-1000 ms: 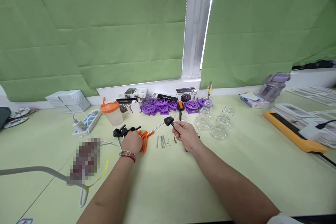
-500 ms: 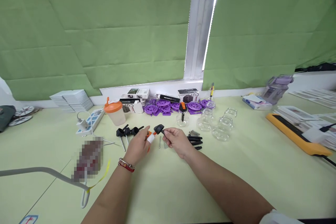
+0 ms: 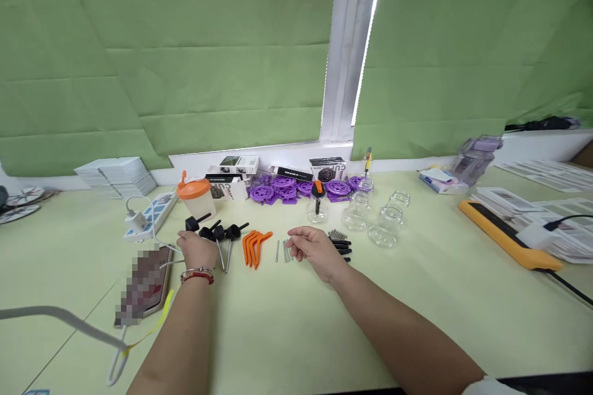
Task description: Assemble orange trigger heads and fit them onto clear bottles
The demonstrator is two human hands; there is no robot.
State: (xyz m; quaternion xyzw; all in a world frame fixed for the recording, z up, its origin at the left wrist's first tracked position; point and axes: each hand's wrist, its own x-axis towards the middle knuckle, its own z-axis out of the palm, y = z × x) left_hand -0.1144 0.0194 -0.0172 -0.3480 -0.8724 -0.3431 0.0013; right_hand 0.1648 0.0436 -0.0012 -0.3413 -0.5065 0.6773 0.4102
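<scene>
My left hand (image 3: 199, 251) is at the left with its fingers closed on a black cap (image 3: 191, 223) that has a short black side handle. Just right of it lie more black caps (image 3: 220, 233) of the same kind, some with metal rods sticking out toward me. Several orange bent pieces (image 3: 254, 247) rest side by side between my hands. My right hand (image 3: 315, 252) hovers by the thin metal pins (image 3: 286, 251), its fingers bent and apart, with nothing visible in them. Black sticks (image 3: 343, 245) and small springs (image 3: 338, 234) are partly behind it.
At the back are purple wheel-like parts (image 3: 282, 188), boxes (image 3: 328, 170) and a glass jar (image 3: 317, 213) with a black-and-orange top. Clear glass jars (image 3: 384, 231) stand to the right. An orange-lidded cup (image 3: 194, 191), power strip (image 3: 157, 216) and phone (image 3: 160, 284) are at left.
My left hand has moved left, carrying the black cap away from my right hand, which has let go of it. The orange pieces now show fully.
</scene>
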